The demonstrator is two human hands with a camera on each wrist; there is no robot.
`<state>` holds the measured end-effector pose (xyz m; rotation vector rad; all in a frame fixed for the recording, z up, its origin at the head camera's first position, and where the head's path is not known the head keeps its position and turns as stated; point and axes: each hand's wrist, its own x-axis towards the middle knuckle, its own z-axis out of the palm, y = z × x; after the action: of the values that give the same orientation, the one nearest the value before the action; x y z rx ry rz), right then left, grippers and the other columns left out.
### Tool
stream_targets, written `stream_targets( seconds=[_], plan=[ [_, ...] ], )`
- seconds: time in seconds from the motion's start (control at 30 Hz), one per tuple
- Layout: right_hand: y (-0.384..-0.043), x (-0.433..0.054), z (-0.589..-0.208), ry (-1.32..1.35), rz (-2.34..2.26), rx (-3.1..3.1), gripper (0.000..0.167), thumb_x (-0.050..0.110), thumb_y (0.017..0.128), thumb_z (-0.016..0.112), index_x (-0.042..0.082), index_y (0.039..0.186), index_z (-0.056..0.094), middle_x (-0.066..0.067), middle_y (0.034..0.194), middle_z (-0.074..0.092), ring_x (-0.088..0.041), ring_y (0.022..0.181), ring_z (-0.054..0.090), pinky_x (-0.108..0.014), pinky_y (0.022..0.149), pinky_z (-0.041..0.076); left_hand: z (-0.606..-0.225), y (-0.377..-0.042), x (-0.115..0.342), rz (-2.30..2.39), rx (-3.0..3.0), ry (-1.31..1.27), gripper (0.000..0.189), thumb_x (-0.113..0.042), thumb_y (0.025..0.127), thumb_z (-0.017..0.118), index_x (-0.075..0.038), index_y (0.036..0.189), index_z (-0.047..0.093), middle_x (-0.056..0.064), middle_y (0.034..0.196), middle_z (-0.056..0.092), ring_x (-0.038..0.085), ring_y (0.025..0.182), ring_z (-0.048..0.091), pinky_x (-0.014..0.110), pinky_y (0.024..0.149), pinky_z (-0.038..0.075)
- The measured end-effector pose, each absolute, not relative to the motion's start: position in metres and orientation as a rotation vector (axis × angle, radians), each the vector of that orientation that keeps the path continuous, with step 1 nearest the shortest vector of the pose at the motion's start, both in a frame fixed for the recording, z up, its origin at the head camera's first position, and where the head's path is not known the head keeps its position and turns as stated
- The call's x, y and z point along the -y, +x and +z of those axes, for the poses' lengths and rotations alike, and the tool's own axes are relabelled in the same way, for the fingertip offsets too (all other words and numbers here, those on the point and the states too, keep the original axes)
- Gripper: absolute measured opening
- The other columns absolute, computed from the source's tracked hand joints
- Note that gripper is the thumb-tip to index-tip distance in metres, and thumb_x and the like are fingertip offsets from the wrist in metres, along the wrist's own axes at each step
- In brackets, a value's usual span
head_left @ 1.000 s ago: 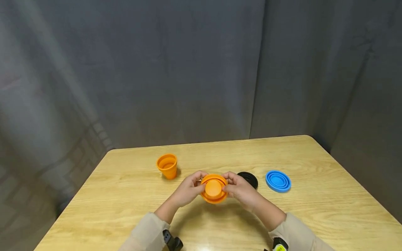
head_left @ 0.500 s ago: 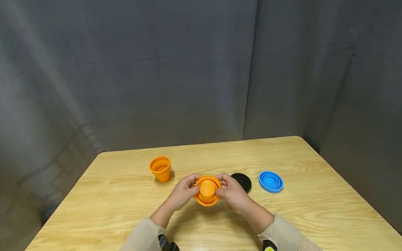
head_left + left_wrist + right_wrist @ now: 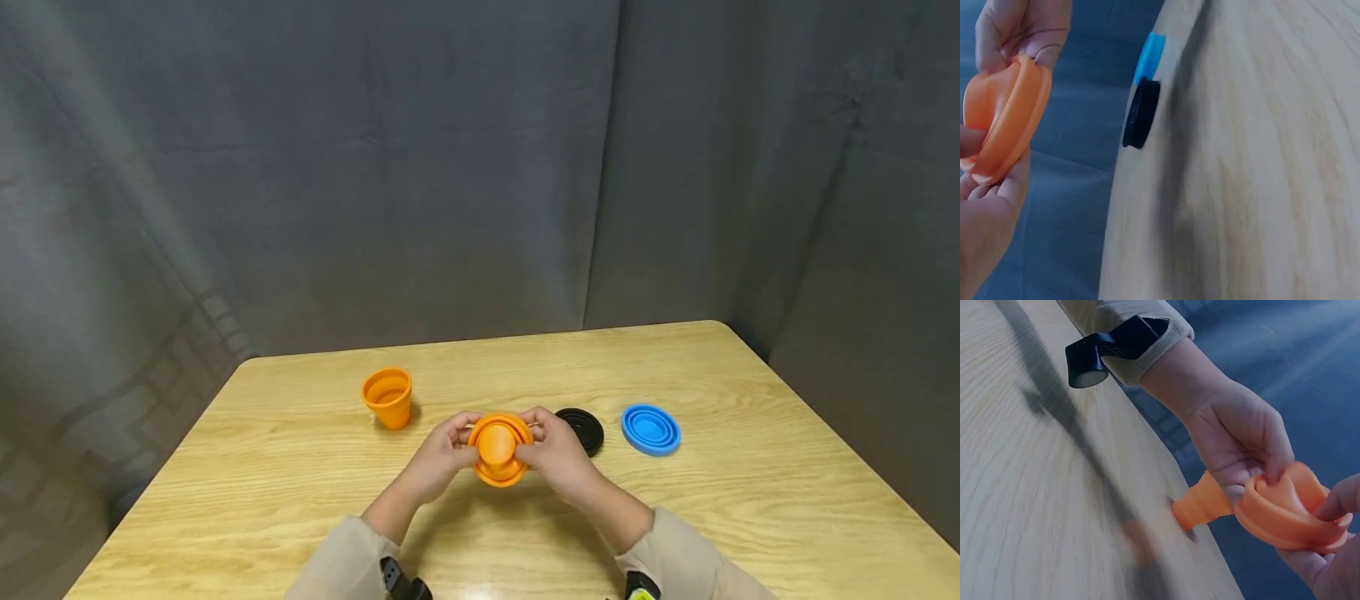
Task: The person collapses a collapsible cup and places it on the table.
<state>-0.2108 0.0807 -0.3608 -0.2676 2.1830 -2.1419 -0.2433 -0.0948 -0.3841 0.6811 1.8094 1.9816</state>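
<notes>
Holding the orange folding cup (image 3: 497,443) above the table (image 3: 300,500), the left hand (image 3: 441,461) and right hand (image 3: 561,460) are pinching opposite sides of its rim, thumbs lying on the near face, fingers behind. Change over the last second: the cup's round centre is now standing further out of the rim, toward the wearer. Judgement: the folds are shifting but only partly, since rings are still nesting near the rim; the wrist views are showing an uneven bulge. Unchanged: the second orange cup (image 3: 388,402) is standing upright on the table; the black ringed disc (image 3: 585,430) and blue ringed disc (image 3: 651,429) are lying flat.
</notes>
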Motion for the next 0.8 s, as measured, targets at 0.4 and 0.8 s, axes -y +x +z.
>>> stream_targets(
  seconds=[0.4,0.8],
  plan=[
    [-0.206,-0.086,-0.368,-0.272,-2.052,-2.236,0.03,-0.013,0.07,0.05,-0.013,0.099,0.045,-0.013,0.08,0.056,-0.017,0.068,0.054,-0.029,0.06,0.049,-0.389,-0.242,0.1,1.897,-1.888,0.707,0.041,0.01,0.075,0.046,0.015,0.115,0.04,0.014,0.095,0.057,0.014,0.079,0.056,0.028,0.068,0.048],
    [-0.2,-0.109,-0.367,-0.455,-1.989,-2.022,0.035,-0.007,0.075,0.057,-0.019,0.106,0.045,-0.016,0.089,0.059,-0.018,0.076,0.058,-0.029,0.067,0.049,-0.382,-0.236,0.111,1.824,-1.722,0.884,0.043,0.005,0.079,0.056,0.02,0.115,0.036,0.011,0.097,0.057,0.015,0.086,0.056,0.028,0.073,0.047]
  ],
)
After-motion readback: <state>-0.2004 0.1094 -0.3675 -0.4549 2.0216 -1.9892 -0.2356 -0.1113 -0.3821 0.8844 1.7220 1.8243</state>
